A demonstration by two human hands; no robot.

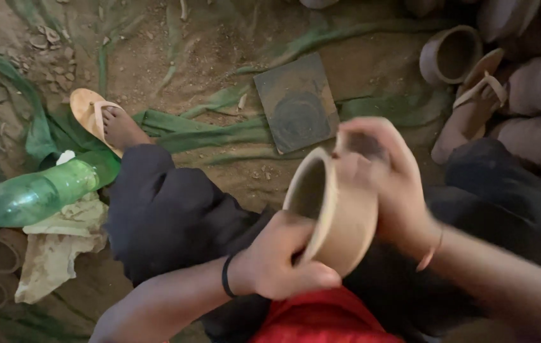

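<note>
The left hand [280, 263] is nearest, closed around the lower rim of a pale clay pot [334, 206] that lies tilted over the lap, mouth turned to the left. The right hand [385, 171], blurred, wraps the upper side. The pot looks stiff but breakable, maybe still unfired, so the thick rim and wall seem the safest grip.

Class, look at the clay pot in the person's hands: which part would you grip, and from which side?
Grip the clay pot at its thick rim, coming from the left, where the mouth faces. It lies tilted on its side; the left hand already grips the lower rim there, while the right hand covers the far wall.
</note>
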